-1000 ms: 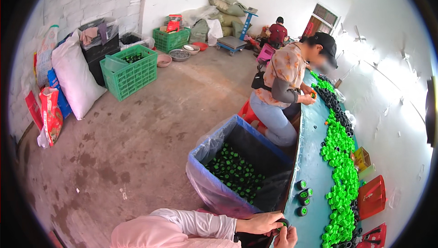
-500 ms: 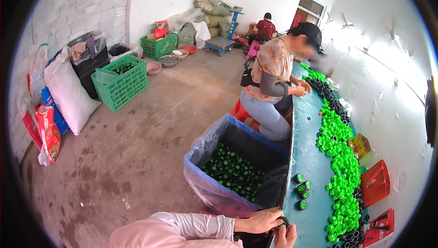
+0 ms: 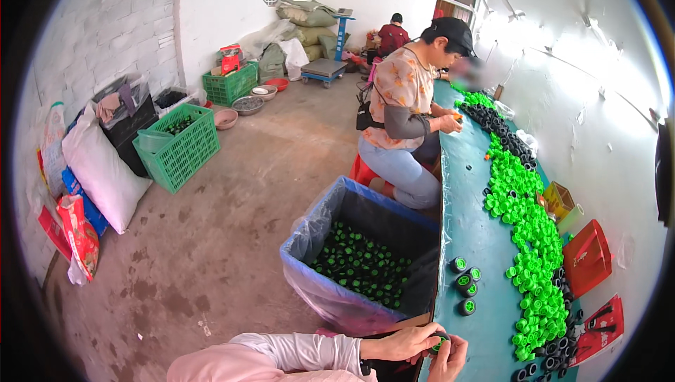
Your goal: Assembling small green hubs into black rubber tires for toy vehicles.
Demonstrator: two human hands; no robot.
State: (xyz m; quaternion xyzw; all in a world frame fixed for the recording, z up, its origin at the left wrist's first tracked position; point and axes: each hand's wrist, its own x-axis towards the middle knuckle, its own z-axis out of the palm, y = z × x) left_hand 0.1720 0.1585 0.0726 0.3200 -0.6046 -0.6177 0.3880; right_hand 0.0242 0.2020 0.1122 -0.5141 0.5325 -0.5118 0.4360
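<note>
Long teal worktop (image 3: 485,241) along the right wall, carrying a strip of loose green caps (image 3: 524,220). Beside it, a plastic-lined bin (image 3: 330,290) of assembled black-and-green caps. At the worktop's near edge, left hand (image 3: 404,343) and right hand (image 3: 450,361), fingers closed together on one black-and-green cap (image 3: 439,344). Four finished caps (image 3: 465,283) stand nearby.

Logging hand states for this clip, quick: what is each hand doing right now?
Left hand: closed on the black and green cap at the table edge.
Right hand: fingers curled on the same cap from below.
</note>
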